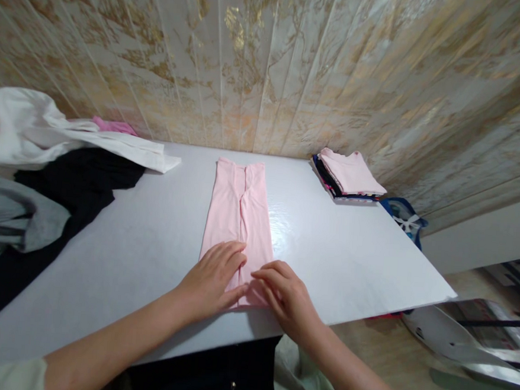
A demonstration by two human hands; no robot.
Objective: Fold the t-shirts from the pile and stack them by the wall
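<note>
A pale pink garment (239, 208) lies folded into a long narrow strip down the middle of the white table (349, 249). My left hand (212, 278) rests flat on its near end, fingers stretched out. My right hand (286, 295) lies beside it on the strip's near right corner, fingers bent and pressed to the cloth. Both hands touch the near edge of the garment.
A stack of folded clothes (348, 174), pink on top, sits at the far right of the table. Loose white (46, 129), black (83, 177) and grey (4, 216) garments lie heaped at the left. A blue bag (403, 217) stands beyond the right edge.
</note>
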